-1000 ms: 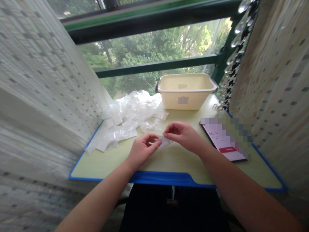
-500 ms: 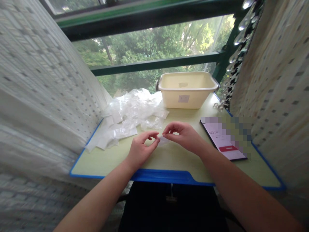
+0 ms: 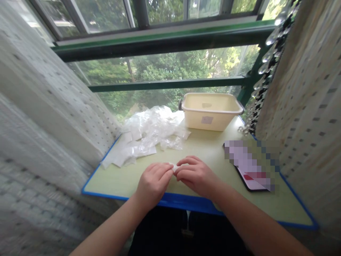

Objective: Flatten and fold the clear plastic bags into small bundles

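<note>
Clear plastic bags [image 3: 149,133] lie heaped at the left of the worktop [image 3: 210,149]. Near its front edge, the left hand [image 3: 154,181] and right hand [image 3: 195,176] pinch a small white packet [image 3: 174,166] with narrow fingers. The label [image 3: 207,120] on the cream tub [image 3: 226,121] is too small to read.

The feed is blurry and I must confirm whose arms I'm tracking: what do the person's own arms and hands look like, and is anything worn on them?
The left hand and right hand are bare: no gloves, and no rings show on the fingers. The left forearm and right forearm are bare too, with no sleeve, watch or band in view.
</note>
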Motion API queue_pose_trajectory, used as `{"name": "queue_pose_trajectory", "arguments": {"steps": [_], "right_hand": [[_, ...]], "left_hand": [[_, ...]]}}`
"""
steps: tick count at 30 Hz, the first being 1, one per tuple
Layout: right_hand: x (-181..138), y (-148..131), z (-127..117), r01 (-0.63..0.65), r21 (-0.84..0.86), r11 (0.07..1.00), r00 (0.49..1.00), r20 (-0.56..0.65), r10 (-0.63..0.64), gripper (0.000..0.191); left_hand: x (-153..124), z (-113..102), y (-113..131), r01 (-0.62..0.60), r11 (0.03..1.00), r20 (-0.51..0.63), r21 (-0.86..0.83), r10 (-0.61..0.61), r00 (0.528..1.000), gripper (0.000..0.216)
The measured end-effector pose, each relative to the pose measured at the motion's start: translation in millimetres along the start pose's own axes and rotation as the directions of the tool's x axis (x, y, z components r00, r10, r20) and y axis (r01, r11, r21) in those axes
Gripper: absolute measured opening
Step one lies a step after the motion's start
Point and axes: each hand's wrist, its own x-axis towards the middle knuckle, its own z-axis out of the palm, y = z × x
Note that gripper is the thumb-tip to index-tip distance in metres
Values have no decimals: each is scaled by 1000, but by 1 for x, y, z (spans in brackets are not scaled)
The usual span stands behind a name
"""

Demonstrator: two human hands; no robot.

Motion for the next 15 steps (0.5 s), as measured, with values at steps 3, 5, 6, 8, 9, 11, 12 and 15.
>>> {"name": "queue_pose_trajectory", "arguments": {"steps": [3, 5, 6, 8, 9, 11, 12, 15], "right_hand": [[-2, -8, 7, 85, -140, 987, 996, 18, -83, 13], [-3, -14, 9, 127, -178, 976, 992, 18, -126, 13], [-4, -17, 9, 157, -185, 970, 988, 23, -155, 12], [-5, -24, 9, 231, -177, 957, 973, 34, -229, 11], [-6, -27, 8, 269, -165, 949, 963, 30, -268, 10], [-7, -33, 7, 331, -137, 933, 943, 8, -333, 10], [-7, -35, 7, 353, -125, 927, 934, -2, -356, 11], [-8, -41, 7, 374, -88, 923, 926, -20, -377, 13]], "left_hand": [[-15, -9, 4, -78, 993, 37, 87, 75, 997, 22], [-28, -14, 6, -83, 990, 29, 115, 81, 996, 25], [-35, -17, 7, -83, 989, 15, 124, 82, 997, 26], [-48, -22, 10, -73, 988, -26, 133, 77, 997, 28], [-54, -24, 12, -56, 990, -52, 129, 64, 997, 29], [-64, -27, 16, 0, 994, -111, 108, 12, 994, 33], [-67, -28, 18, 31, 995, -140, 96, -18, 990, 35], [-69, -34, 25, 112, 988, -220, 105, -86, 972, 44]]}}
